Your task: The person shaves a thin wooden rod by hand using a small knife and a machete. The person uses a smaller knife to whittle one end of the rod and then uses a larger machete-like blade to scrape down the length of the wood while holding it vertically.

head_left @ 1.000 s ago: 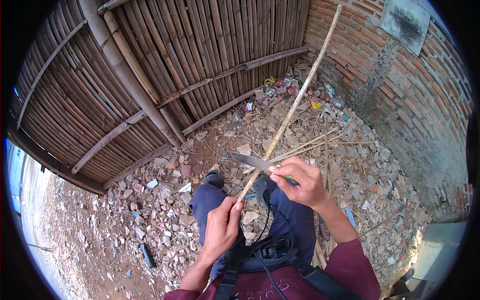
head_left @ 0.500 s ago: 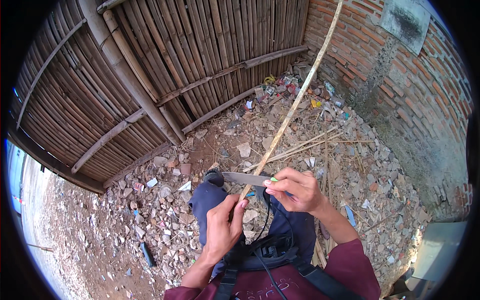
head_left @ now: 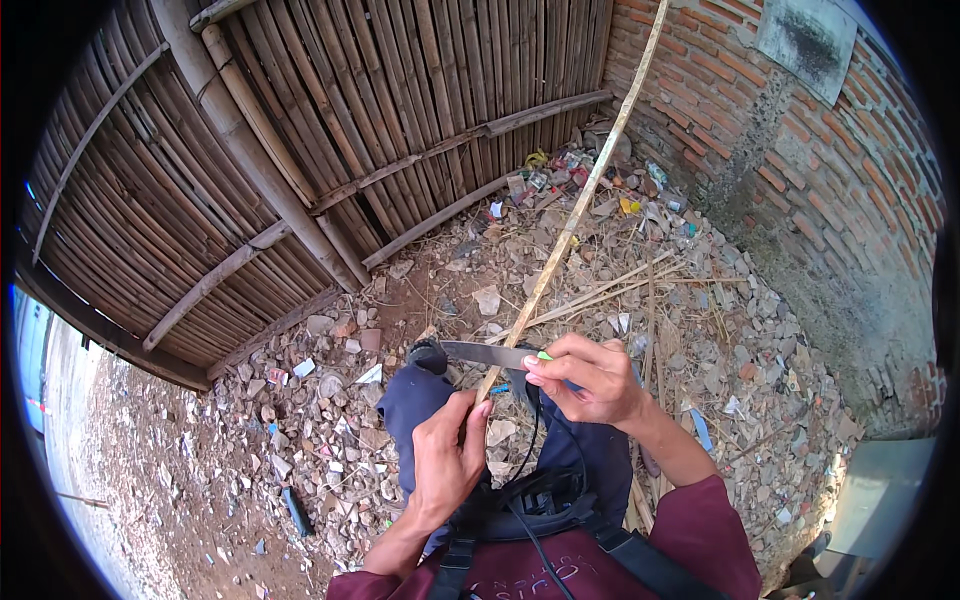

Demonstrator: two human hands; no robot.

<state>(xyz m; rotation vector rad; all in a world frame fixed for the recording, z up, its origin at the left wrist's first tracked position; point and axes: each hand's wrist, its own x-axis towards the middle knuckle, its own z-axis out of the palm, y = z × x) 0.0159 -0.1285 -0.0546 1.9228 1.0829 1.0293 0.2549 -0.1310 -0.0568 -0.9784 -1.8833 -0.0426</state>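
A long, thin bamboo strip [head_left: 572, 225] slants up from my lap toward the far brick wall. Its near end is gripped by my left hand [head_left: 447, 452], thumb laid along it. My right hand [head_left: 590, 380] is closed on a knife [head_left: 485, 353] with a green bit showing at the handle, most of which the fingers hide. The blade points left and lies across the strip, just beyond my left thumb. Whether its edge bites into the bamboo, I cannot tell.
Rubble and stones [head_left: 330, 440] cover the ground around my legs. More bamboo strips [head_left: 610, 290] lie ahead. A bamboo fence [head_left: 400, 90] stands at the left and back, a brick wall [head_left: 800, 180] at the right. Litter [head_left: 570, 175] gathers in the corner. A black cable [head_left: 530, 440] hangs before me.
The far part of the bamboo strip has shifted slightly left. The knife and both hands keep nearly the same place and grip.
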